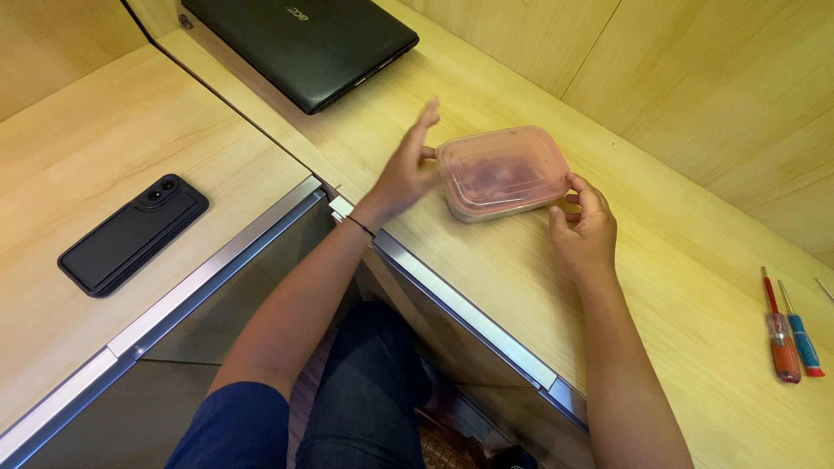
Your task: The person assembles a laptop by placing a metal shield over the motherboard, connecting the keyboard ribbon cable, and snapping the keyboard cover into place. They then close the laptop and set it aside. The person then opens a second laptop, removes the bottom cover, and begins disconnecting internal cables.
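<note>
Across the whole view runs a pale wooden counter [486, 260] with a metal-edged gap at its corner. At the far end lies a closed black laptop [300, 43]. On the left section, well apart from the hands, a black phone [133, 234] lies camera side up. Near the middle sits a rectangular plastic container [502, 172], lid on, with reddish contents dimly showing through. The left hand [401, 174] is released, fingers spread and raised, its thumb touching the container's left edge. The right hand [584, 233] pinches the container's right rim between thumb and fingertips, a light grip. Far right, two small screwdrivers [790, 334], one red-handled and one blue, lie side by side.
</note>
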